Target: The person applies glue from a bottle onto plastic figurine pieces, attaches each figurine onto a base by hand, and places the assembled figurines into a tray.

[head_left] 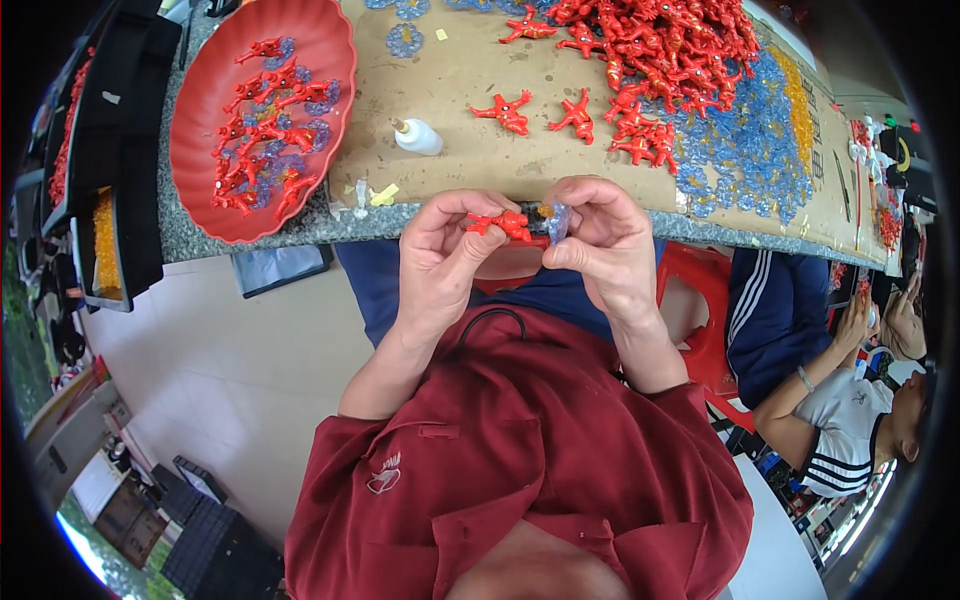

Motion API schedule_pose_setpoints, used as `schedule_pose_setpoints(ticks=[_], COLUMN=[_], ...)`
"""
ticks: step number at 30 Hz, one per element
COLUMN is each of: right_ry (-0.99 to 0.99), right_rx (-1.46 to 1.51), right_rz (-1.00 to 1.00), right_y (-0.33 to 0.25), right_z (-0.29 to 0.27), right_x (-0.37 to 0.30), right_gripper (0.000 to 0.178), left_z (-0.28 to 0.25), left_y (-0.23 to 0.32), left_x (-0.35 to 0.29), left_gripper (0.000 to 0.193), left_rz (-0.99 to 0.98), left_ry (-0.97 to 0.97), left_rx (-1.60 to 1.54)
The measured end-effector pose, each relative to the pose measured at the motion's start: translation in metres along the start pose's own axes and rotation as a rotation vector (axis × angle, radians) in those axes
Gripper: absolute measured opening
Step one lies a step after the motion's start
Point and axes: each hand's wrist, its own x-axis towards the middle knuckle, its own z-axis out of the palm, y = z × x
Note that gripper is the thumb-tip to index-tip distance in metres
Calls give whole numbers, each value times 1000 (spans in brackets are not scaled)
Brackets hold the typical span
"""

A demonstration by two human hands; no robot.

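Note:
Between the fingertips of my left hand [440, 250] is a small red plastic figure [512, 224], lying sideways. My right hand [610, 240] pinches a translucent blue plastic piece [557, 224] with a bit of orange at its edge. The two parts face each other with a narrow gap, just in front of the table edge. Beyond my hands, two loose red figures [503, 113] lie on the cardboard, near a small white bottle [418, 137] with a narrow tip.
A red scalloped tray [190, 150] at the left holds several red figures joined to blue pieces. A heap of red figures [660, 45] lies at the back right, beside many blue pieces [745, 140] and an orange strip of parts [795, 100]. Another person [830, 410] sits at the right.

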Motion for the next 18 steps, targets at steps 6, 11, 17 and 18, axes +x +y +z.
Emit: schedule_pose_setpoints(ticks=[6, 11, 17, 18], right_ry=[-14, -18, -24, -21], right_rx=[-111, -173, -61, 1], right_rz=[-103, -182, -154, -111], right_y=[3, 7, 9, 9], right_z=[2, 0, 2, 3], right_x=[-5, -6, -7, -7], right_gripper=[43, 45, 45, 45], left_z=[5, 6, 7, 7], left_y=[-3, -2, -3, -3], left_x=[-1, -2, -2, -3], left_gripper=[16, 16, 15, 15], left_rz=[-11, -26, 39, 72], left_ry=[17, 10, -15, -11], left_rx=[-20, -46, 7, 75])
